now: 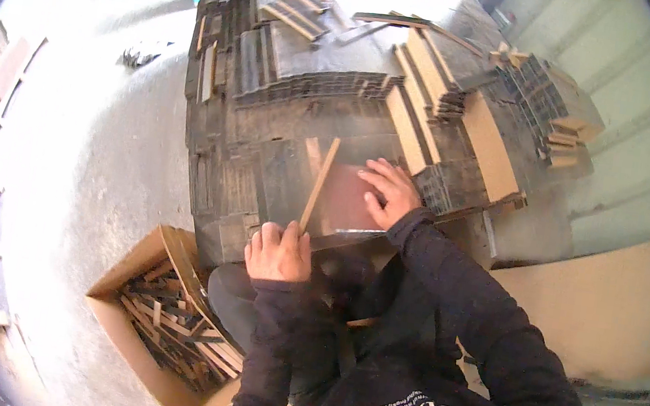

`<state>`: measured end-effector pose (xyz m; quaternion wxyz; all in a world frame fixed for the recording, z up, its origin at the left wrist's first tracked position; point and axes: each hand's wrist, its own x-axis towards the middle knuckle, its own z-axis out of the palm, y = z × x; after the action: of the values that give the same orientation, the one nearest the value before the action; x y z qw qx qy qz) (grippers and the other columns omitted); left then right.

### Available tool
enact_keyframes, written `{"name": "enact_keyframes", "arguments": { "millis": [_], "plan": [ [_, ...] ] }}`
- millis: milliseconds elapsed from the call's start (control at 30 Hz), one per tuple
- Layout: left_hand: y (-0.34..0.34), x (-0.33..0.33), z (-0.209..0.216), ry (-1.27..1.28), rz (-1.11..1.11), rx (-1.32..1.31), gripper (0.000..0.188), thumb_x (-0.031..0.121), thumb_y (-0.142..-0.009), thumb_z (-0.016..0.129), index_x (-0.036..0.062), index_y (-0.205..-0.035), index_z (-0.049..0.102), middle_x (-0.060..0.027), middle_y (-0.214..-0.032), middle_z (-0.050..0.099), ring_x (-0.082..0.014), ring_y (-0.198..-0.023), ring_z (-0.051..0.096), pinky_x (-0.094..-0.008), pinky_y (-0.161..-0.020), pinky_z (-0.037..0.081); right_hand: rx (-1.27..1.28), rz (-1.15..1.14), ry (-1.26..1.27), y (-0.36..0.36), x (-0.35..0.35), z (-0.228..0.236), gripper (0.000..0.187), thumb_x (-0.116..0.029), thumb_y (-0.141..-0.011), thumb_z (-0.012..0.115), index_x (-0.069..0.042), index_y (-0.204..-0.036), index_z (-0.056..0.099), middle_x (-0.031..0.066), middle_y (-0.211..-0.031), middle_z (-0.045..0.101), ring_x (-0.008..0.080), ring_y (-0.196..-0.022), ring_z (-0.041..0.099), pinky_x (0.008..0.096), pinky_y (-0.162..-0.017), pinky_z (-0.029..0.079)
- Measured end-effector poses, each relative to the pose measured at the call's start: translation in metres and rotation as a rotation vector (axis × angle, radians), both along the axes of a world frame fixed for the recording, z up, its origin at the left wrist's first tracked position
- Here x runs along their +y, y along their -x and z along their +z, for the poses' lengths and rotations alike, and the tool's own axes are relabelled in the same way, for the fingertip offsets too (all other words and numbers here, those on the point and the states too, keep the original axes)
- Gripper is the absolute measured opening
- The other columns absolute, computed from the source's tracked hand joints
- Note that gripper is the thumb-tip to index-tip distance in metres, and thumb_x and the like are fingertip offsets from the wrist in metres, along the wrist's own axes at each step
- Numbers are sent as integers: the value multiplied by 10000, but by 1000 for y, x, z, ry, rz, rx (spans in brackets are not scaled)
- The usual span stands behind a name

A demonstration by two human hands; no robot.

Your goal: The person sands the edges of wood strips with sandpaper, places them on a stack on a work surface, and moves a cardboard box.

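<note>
My left hand (pixel 279 253) is at the near edge of a dark worktable, fingers curled round the lower end of a thin tan wooden strip (pixel 320 185). The strip slants up and away from me over the table. To its right, my right hand (pixel 392 194) is open, with fingers spread over a flat reddish-brown sheet (pixel 346 198). A shiny edge shows along the sheet's near side. A short pale piece (pixel 313 153) lies just left of the strip's upper part. Slight blur hides fine detail around both hands.
A cardboard box (pixel 143 345) full of dark and tan strips stands on the floor at the lower left. Stacked tan-and-black boards (pixel 411 129) rise beyond my right hand. Dark ribbed pieces (pixel 316 85) line the table's far side. A large tan board (pixel 599 301) is at the right.
</note>
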<state>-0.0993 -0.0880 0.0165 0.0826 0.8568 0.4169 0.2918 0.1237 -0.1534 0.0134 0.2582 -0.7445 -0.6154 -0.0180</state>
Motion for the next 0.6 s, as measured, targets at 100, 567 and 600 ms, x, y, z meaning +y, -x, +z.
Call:
{"name": "enact_keyframes", "arguments": {
  "millis": [100,567,600],
  "plan": [
    [-19,-3,10,-58,-10,95,399,290,-654,662,100,-990,561,-51,-801,498,-258,-741,515,-376,-636,405,44,-13,-39,-4,-4,-9,314,-156,-754,549,-114,-1065,569,92,-1210,485,289,-1173,407,433,-980,306],
    [-63,-17,-4,170,-18,328,344,269,-802,472,114,-1107,442,-212,-624,573,-391,-580,562,-480,-514,439,234,-20,-157,-8,-6,-27,334,-175,-761,557,-103,-1087,564,103,-1228,462,275,-1201,357,419,-1006,257],
    [-67,-24,-2,153,17,389,369,269,-802,466,118,-1137,432,-212,-620,573,-389,-576,564,-481,-509,439,251,-21,-154,-8,-6,-26,342,-179,-752,563,-99,-1085,564,105,-1224,464,274,-1201,356,420,-1012,248]
  ]
}}
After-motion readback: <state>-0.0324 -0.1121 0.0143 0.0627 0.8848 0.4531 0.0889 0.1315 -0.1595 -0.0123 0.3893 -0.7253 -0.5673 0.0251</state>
